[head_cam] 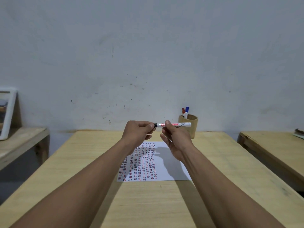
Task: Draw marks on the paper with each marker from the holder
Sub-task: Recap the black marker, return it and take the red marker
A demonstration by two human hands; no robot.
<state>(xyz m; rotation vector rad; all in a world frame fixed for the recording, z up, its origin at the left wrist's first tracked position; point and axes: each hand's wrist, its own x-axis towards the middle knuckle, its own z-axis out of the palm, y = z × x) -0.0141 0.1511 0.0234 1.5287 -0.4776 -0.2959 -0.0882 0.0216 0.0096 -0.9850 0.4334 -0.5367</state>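
Note:
I hold a white marker level in the air above the far end of the paper. My right hand grips its barrel. My left hand is closed around its black cap end; the cap is mostly hidden by the fingers. Below lies the white paper, covered on its left part with rows of short red, black and blue strokes. The wooden holder stands at the back right of the table, with a red-capped marker and a blue-capped marker sticking out of it.
The paper lies on a light wooden table against a grey wall. A lower bench at the left carries a white framed picture. Another wooden table stands at the right, with something flat on its far edge.

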